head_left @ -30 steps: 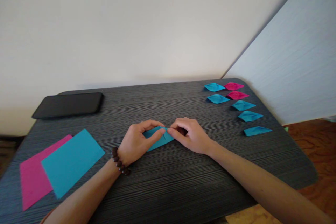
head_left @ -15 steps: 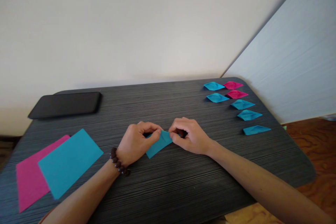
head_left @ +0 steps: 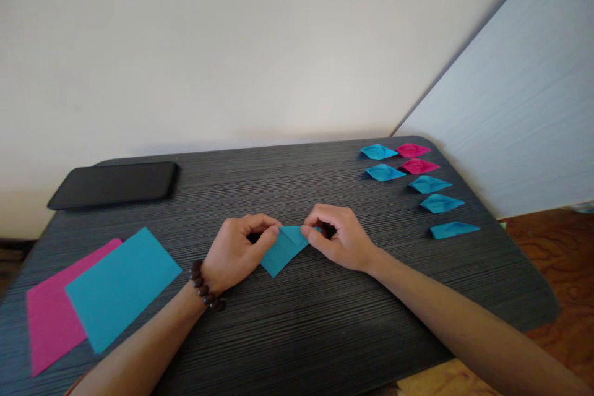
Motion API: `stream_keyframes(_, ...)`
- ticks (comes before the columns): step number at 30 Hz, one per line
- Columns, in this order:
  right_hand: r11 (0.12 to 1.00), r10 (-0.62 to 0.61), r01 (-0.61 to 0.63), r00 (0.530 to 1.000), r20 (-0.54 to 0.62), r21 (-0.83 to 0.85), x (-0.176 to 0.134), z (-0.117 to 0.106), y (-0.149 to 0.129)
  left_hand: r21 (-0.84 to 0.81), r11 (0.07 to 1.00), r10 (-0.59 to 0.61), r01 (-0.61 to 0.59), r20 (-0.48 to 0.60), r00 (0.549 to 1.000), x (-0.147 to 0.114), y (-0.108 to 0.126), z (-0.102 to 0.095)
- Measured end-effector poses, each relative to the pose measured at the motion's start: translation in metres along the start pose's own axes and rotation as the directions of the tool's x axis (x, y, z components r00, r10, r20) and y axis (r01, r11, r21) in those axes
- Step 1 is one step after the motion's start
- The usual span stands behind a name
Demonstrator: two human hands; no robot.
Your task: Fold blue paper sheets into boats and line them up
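A folded piece of blue paper point(head_left: 284, 249) is stretched between my two hands over the middle of the table. My left hand point(head_left: 244, 247) pinches its upper left part between thumb and forefinger; a beaded bracelet point(head_left: 204, 288) circles that wrist. On the other side, my right hand point(head_left: 341, 236) is closed on the paper's right end, thumb against bent forefinger. A corner of the paper points down toward me, and a crease runs slantwise near the top edge. My fingers cover both of its ends.
Several folded blue paper boats point(head_left: 429, 184) and two pink paper boats point(head_left: 419, 166) stand at the table's right. A blue sheet point(head_left: 123, 288) overlaps a pink sheet point(head_left: 51, 322) at the left. Behind them lies a black phone-like slab point(head_left: 114, 185). A wall borders the dark table point(head_left: 288, 334).
My hands have drawn slightly apart along the top edge, which is now straighter. The paper has turned a little, and its lower corner has shifted right.
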State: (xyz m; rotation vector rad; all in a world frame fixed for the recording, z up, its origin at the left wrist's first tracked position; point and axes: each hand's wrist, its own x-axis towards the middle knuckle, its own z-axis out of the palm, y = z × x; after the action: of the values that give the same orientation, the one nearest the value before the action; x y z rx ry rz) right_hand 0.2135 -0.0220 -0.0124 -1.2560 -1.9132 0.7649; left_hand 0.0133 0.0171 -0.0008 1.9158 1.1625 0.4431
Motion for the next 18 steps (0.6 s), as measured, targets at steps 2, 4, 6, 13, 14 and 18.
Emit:
stream_keyframes(2, 1.0, -0.015, 0.015, 1.0, 0.016, 0.004, -0.0003, 0.0003, 0.001, 0.009, 0.999, 0.034, -0.034, 0.01, 0.999, -0.0001, 0.0008, -0.0001)
stream_keyframes(4, 1.0, -0.029, 0.028, 0.999, 0.03, 0.009, -0.0008, 0.0007, 0.0018, 0.054, 0.997, 0.06, -0.06, 0.006, 0.998, 0.0, 0.0009, 0.0005)
stream_keyframes(6, 0.999, -0.04, 0.04, 0.998, 0.041, 0.006, -0.0011, 0.001, 0.0022, 0.079, 0.995, 0.065, -0.064, -0.006, 0.998, 0.0001, 0.0007, 0.0011)
stream_keyframes(13, 1.0, -0.008, 0.007, 0.999, 0.054, 0.02, -0.001, -0.0011, 0.0013, 0.026, 1.0, -0.012, 0.014, -0.063, 0.998, -0.0009, 0.0, -0.001)
stream_keyframes(14, 1.0, 0.0, -0.001, 0.998, 0.056, 0.024, -0.0009, -0.0015, 0.0012, 0.022, 1.0, -0.021, 0.022, -0.065, 0.998, -0.001, -0.0002, -0.0014)
stream_keyframes(18, 0.999, 0.007, -0.01, 0.997, 0.08, 0.039, -0.0006, -0.0031, 0.0013, 0.013, 1.0, -0.02, 0.021, -0.059, 0.998, -0.001, -0.0008, -0.0025)
